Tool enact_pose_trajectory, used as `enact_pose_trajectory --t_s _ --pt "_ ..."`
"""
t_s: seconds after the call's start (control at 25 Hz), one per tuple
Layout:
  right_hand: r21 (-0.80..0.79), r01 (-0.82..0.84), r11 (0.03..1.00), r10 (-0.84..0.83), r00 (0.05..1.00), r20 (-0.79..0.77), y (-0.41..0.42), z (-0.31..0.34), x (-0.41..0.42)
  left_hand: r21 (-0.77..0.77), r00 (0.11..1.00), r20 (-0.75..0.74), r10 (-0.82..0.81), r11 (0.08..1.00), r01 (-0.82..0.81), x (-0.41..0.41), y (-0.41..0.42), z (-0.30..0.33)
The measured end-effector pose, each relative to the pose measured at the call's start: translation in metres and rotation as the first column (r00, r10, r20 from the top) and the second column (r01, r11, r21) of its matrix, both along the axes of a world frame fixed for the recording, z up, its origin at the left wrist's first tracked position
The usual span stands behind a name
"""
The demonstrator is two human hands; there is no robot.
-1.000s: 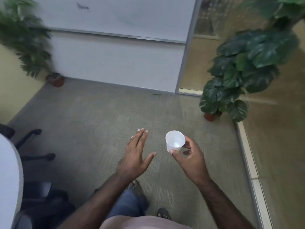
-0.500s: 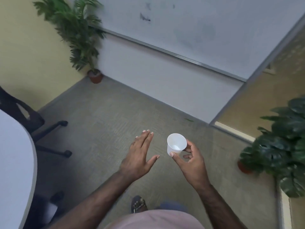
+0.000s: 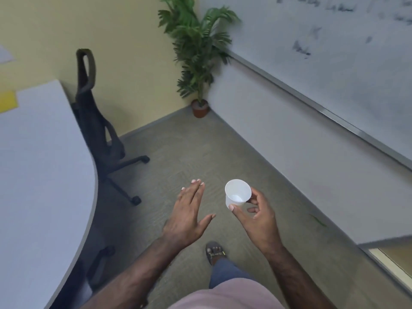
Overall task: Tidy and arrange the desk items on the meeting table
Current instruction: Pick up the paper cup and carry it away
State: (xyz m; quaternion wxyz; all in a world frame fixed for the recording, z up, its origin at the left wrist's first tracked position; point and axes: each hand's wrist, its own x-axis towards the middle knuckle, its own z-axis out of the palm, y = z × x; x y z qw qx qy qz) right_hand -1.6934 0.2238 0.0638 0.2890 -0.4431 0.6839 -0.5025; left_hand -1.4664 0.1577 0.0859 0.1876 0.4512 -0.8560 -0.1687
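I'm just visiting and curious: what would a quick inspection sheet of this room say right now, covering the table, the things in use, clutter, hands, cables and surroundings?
Surface: grey meeting table at left, curved edge; a yellow sheet lies at its far end.
Job's things: white paper cup, upright, looks empty, carried over the carpet and not on the table.
Clutter: small green scrap on the carpet near the wall.
Hands: left hand open, holding nothing; right hand holds the cup.
Cables: nothing seen.
Surroundings: black office chair beside the table, potted plant in the corner, smudged whiteboard at right.
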Motion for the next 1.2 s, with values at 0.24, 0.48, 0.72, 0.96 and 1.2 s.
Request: enact_pose_trajectory --t_s 0.24,0.48,0.72,0.96,1.2 --pt "-0.02 -0.22 0.975 0.22 0.976 0.002 -0.12 0.018 -0.005 0.015 0.982 0.019 0.187 0.982 -0.187 0.002 -0.061 0.013" --pt "-0.03 -0.415 0.909 0.415 0.91 -0.016 -0.226 0.031 0.035 0.004 0.91 0.001 0.414 0.91 -0.414 0.033 -0.116 0.016" --pt "-0.009 -0.556 0.831 0.555 0.831 -0.019 -0.322 0.02 0.127 0.016 0.821 -0.05 0.569 0.822 -0.569 0.114 -0.172 0.004" --pt "0.035 -0.689 0.724 0.69 0.722 -0.05 -0.406 0.017 0.244 0.038 0.693 -0.07 0.718 0.696 -0.717 0.22 -0.223 -0.002" --pt "0.032 -0.799 0.601 0.8 0.6 -0.022 -0.465 0.029 0.355 0.032 0.577 -0.037 0.816 0.578 -0.816 0.302 -0.249 0.004"
